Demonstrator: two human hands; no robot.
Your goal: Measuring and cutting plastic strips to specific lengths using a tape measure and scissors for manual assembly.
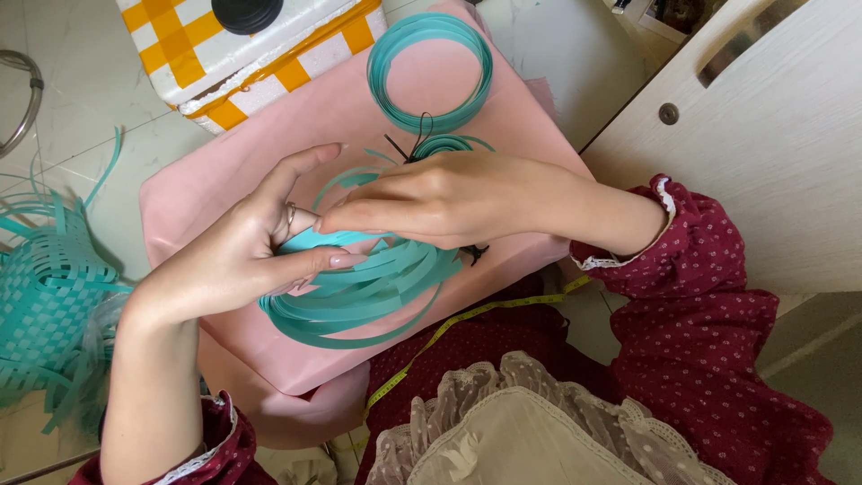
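Both hands work a loose bundle of teal strips (359,287) lying on a pink box (224,180). The left hand (242,256) pinches a strip end between thumb and forefinger, other fingers lifted; the right hand (431,198) lies over the bundle, fingertips closed on the same strip just beside the left thumb. A tied coil (429,72) of strip rests further back on the box; a woven basket (49,296) sits at the left, a yellow tape measure (467,319) across the lap. Judged step: separating one strip from the bundle. Freeing it calls for a steady pull along its length while the remaining loops are held down.
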